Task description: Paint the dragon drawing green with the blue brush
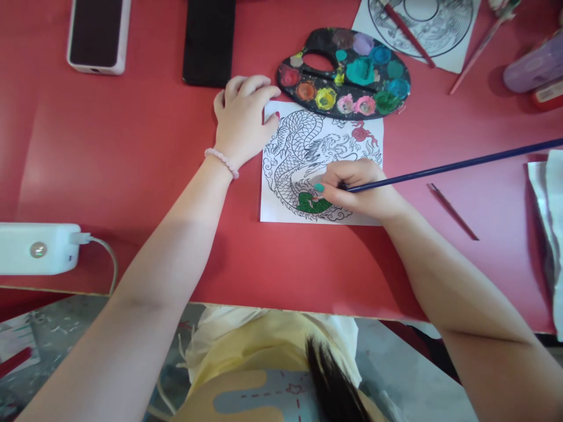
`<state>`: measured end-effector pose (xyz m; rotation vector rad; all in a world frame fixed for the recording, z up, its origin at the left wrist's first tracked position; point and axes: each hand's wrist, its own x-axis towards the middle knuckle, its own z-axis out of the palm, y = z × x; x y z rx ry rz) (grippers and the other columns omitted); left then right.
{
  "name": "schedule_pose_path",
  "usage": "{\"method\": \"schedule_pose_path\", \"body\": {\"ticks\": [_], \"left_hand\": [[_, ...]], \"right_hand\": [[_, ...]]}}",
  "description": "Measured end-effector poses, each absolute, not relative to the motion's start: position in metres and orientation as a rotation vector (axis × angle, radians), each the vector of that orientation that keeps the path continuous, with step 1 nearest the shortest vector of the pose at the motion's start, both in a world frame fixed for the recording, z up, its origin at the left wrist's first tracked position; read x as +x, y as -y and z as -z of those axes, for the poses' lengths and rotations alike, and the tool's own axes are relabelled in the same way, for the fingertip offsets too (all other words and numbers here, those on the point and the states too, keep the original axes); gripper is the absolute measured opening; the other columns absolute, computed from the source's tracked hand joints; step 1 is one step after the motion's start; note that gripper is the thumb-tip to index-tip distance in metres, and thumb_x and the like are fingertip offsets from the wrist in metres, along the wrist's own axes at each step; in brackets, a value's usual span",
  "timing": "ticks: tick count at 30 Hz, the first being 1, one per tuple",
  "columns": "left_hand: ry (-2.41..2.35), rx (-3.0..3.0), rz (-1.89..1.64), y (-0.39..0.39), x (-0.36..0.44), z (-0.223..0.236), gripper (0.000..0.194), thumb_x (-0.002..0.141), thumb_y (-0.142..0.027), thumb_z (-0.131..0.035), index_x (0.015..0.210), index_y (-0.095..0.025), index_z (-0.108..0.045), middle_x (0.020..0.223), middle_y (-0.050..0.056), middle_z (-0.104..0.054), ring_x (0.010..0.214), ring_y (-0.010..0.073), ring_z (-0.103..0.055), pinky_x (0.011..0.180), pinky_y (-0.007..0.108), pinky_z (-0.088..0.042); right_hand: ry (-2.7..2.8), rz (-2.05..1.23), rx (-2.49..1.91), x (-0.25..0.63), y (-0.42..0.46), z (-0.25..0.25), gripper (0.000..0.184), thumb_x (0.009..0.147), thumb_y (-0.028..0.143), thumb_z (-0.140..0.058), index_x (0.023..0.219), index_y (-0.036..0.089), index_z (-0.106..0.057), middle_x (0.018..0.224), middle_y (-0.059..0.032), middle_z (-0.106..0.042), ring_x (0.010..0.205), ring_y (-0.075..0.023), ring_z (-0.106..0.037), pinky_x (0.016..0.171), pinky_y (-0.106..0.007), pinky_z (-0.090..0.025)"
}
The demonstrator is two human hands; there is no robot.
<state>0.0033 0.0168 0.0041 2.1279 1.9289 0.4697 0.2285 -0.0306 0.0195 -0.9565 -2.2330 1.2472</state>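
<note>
A white sheet (275, 205) with a line drawing of a dragon lies on the red table; a patch of its body is green and a small ball motif is red. My right hand (358, 187) is closed round a long blue paintbrush (457, 167), its tip end at the green patch. My left hand (246, 117) rests palm down with fingers spread at the sheet's upper left corner. Against the sheet's top edge lies a black paint palette (319, 97) with several colours in its wells, just right of my left fingertips.
Beyond my left hand lies a black phone (209, 44), with a white-edged device (99, 35) farther left. A white power bank (39, 249) has a cable. A second drawing (457, 53), a thin brush (453, 211), a purple bottle (534, 64) and folded tissue (554, 234) lie rightward.
</note>
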Motion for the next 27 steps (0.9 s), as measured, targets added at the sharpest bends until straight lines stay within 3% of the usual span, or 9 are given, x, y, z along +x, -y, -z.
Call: {"method": "schedule_pose_path", "body": {"ticks": [4, 6, 13, 16, 19, 24, 27], "left_hand": [[-1.938, 2.125, -0.432, -0.0160, 0.0028, -0.0043, 0.047, 0.086, -0.045, -0.042, 0.129, -0.036, -0.058, 0.145, -0.009, -0.050, 0.138, 0.0243, -0.034, 0.114, 0.047, -0.027], [-1.930, 2.160, -0.422, -0.0154, 0.0026, -0.0047, 0.050, 0.093, -0.052, -0.031, 0.132, -0.033, -0.057, 0.145, -0.010, -0.049, 0.138, 0.0235, -0.032, 0.114, 0.047, -0.026], [-1.992, 2.122, -0.396, -0.0164, 0.0042, -0.0031, 0.051, 0.086, -0.048, -0.033, 0.130, -0.035, -0.056, 0.145, -0.012, -0.048, 0.137, 0.0242, -0.031, 0.114, 0.046, -0.024], [-1.978, 2.146, -0.408, -0.0155, 0.0045, -0.0036, 0.047, 0.088, -0.040, -0.037, 0.129, -0.035, -0.058, 0.144, -0.010, -0.049, 0.137, 0.0238, -0.033, 0.113, 0.047, -0.027], [-1.942, 2.148, -0.525, -0.0148, 0.0038, -0.0052, 0.049, 0.079, -0.036, -0.047, 0.125, -0.031, -0.063, 0.141, -0.004, -0.054, 0.137, 0.0271, -0.039, 0.112, 0.050, -0.029], [-1.940, 2.104, -0.427, -0.0177, 0.0027, -0.0055, 0.054, 0.078, -0.047, -0.039, 0.128, -0.043, -0.059, 0.145, -0.010, -0.051, 0.139, 0.0276, -0.034, 0.113, 0.048, -0.027], [-1.950, 2.117, -0.469, -0.0177, 0.0030, -0.0041, 0.054, 0.081, -0.049, -0.034, 0.129, -0.039, -0.057, 0.145, -0.012, -0.050, 0.138, 0.0264, -0.032, 0.115, 0.049, -0.024]], "right_hand": [[2.221, -1.263, -0.929, 0.2281, 0.0305, -0.0191, 0.041, 0.086, 0.035, -0.065, 0.058, 0.022, -0.038, 0.056, 0.0032, -0.042, 0.052, -0.0113, -0.037, 0.051, -0.029, -0.032], [2.221, -1.252, -0.902, 0.2277, 0.0304, -0.0190, 0.040, 0.085, 0.034, -0.064, 0.057, 0.022, -0.038, 0.056, 0.0033, -0.042, 0.052, -0.0110, -0.037, 0.051, -0.029, -0.031], [2.260, -1.221, -0.989, 0.2272, 0.0313, -0.0207, 0.042, 0.085, 0.037, -0.064, 0.056, 0.022, -0.037, 0.054, 0.0026, -0.041, 0.052, -0.0120, -0.036, 0.051, -0.030, -0.031], [2.244, -1.230, -0.974, 0.2277, 0.0310, -0.0198, 0.039, 0.084, 0.031, -0.063, 0.056, 0.022, -0.037, 0.055, 0.0029, -0.041, 0.053, -0.0117, -0.037, 0.051, -0.029, -0.031], [2.228, -1.236, -0.890, 0.2280, 0.0303, -0.0177, 0.031, 0.081, 0.020, -0.059, 0.057, 0.022, -0.039, 0.056, 0.0040, -0.041, 0.052, -0.0104, -0.036, 0.051, -0.029, -0.030], [2.251, -1.230, -0.934, 0.2280, 0.0302, -0.0178, 0.034, 0.082, 0.023, -0.062, 0.056, 0.022, -0.039, 0.055, 0.0035, -0.041, 0.052, -0.0110, -0.036, 0.051, -0.029, -0.030], [2.262, -1.221, -0.985, 0.2282, 0.0304, -0.0194, 0.039, 0.083, 0.029, -0.065, 0.056, 0.022, -0.037, 0.054, 0.0033, -0.039, 0.053, -0.0117, -0.035, 0.052, -0.029, -0.031]]}}
